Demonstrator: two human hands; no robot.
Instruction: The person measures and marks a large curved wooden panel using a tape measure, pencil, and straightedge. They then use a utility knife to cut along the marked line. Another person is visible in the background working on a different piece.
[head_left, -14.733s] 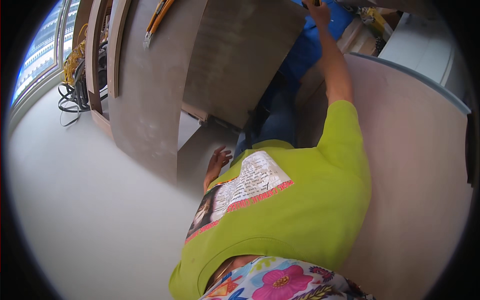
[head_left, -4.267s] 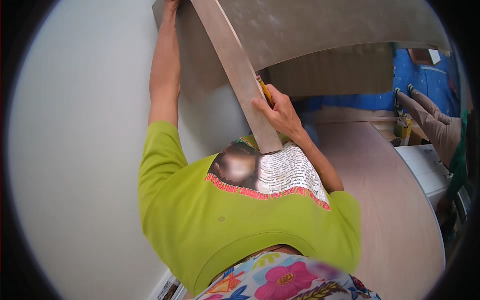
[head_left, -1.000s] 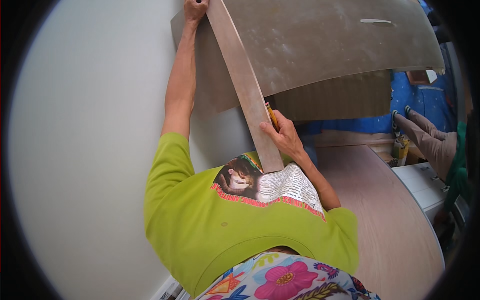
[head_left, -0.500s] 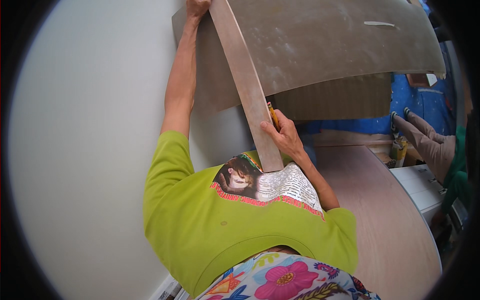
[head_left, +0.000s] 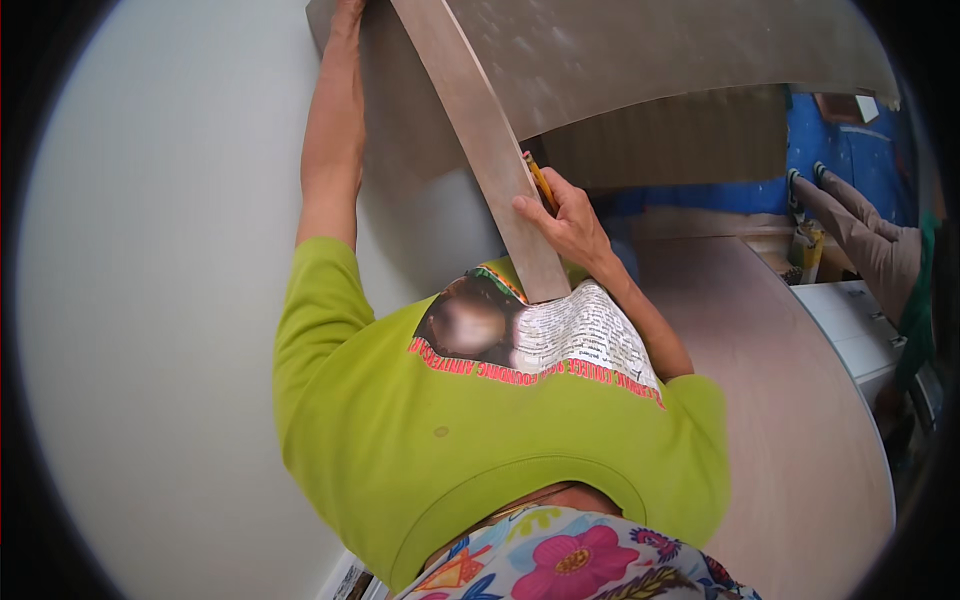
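A long, narrow wooden board [head_left: 480, 130] runs from the top edge down to my chest, its near end against my green shirt [head_left: 450, 440]. My right hand [head_left: 572, 222] grips it near that end, thumb on the face and fingers at the right edge. A yellow pencil [head_left: 540, 182] sticks up from the same hand, beside the board. My left hand [head_left: 349, 7] is stretched far ahead, left of the board's far part. The top edge cuts it off, so its fingers are hidden. Beyond lies a large brown-grey sheet [head_left: 690, 50], partly behind the board.
A white wall [head_left: 170, 300] stands close on my left. To the right is a pinkish wooden tabletop [head_left: 760, 400] with a curved edge. Beyond it are a white drawer unit [head_left: 850, 325], a blue floor cover [head_left: 850, 150] and another person's legs [head_left: 860, 225].
The board, both hands and the brown sheet sit higher and slightly farther left in the view. My left hand has mostly slipped past the top edge. The right hand keeps its grip.
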